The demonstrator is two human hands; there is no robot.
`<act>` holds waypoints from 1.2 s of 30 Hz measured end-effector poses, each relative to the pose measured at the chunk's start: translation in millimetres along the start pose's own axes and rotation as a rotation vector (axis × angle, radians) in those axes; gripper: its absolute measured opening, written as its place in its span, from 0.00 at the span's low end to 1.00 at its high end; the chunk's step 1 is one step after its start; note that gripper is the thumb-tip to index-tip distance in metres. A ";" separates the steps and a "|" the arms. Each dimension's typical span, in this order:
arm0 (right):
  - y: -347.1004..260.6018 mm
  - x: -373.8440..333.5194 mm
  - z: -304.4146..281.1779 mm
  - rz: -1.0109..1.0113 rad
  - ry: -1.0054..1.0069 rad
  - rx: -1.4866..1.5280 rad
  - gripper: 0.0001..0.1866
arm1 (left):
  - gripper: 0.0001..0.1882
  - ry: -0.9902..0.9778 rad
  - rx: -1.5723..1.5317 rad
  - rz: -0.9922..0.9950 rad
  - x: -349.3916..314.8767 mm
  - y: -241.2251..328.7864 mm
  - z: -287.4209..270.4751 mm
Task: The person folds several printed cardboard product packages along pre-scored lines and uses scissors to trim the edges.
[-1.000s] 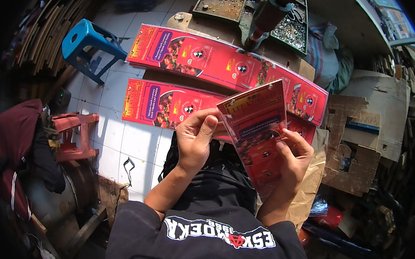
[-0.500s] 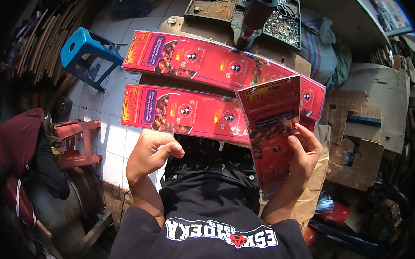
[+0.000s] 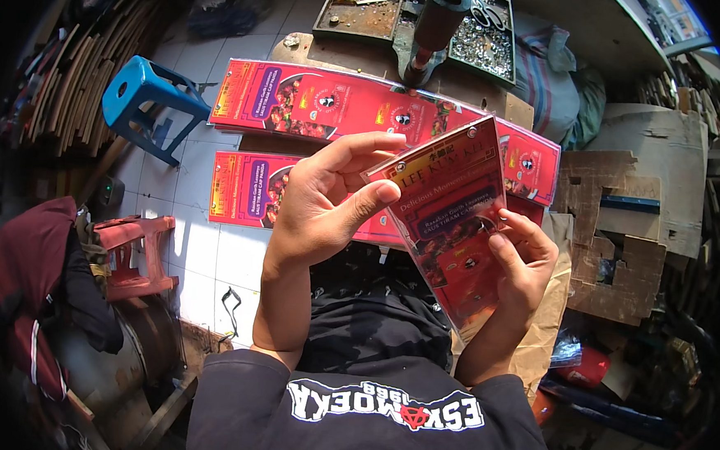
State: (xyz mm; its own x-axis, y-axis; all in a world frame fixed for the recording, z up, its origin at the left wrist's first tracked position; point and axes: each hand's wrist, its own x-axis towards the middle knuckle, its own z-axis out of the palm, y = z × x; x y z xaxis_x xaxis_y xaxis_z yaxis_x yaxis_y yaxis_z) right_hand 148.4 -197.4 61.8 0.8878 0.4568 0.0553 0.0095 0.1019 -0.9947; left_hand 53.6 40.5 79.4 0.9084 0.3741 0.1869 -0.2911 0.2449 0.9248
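My right hand (image 3: pixel 521 264) pinches the right edge of a glossy red printed hanging card (image 3: pixel 458 231), which is held tilted above my lap. A small round eyelet shows near its top corner. At the card's upper left corner is my left hand (image 3: pixel 329 190), thumb and forefinger apart around that corner; whether it touches the card is hard to tell. Behind the hands, a far stack of long red printed cards (image 3: pixel 367 110) and a nearer one (image 3: pixel 238 189) lie on a wooden bench (image 3: pixel 304 52). My left hand and the held card partly cover the nearer stack.
A dark upright press column (image 3: pixel 440 24) stands at the bench's back, between compartment trays (image 3: pixel 486 47) of small metal pieces and scissors. A blue stool (image 3: pixel 145 105) and a red stool (image 3: pixel 137 253) are at left. Cut cardboard (image 3: pixel 643 184) leans at right.
My left hand has risen and moved right from above my lap to the held card's corner, its fingers spreading. The card has tilted further, its top shifting left.
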 end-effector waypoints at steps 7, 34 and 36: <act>1.8 -2.7 2.2 0.047 0.033 0.066 0.17 | 0.20 0.106 -0.109 0.062 3.8 -15.5 7.9; 7.5 -8.2 12.1 0.101 0.004 0.109 0.16 | 0.13 -0.023 -0.339 0.041 -6.3 -39.6 -18.8; 7.4 -8.8 13.3 0.111 -0.001 0.097 0.16 | 0.11 -0.029 -0.369 0.035 -6.9 -38.5 -20.6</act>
State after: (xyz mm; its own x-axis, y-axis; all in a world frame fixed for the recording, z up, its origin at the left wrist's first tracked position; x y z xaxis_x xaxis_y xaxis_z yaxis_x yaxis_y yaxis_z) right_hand 134.5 -188.9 55.1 0.8806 0.4706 -0.0547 -0.1336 0.1358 -0.9817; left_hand 52.4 46.9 35.7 0.9025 0.3640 0.2303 -0.4060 0.5402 0.7371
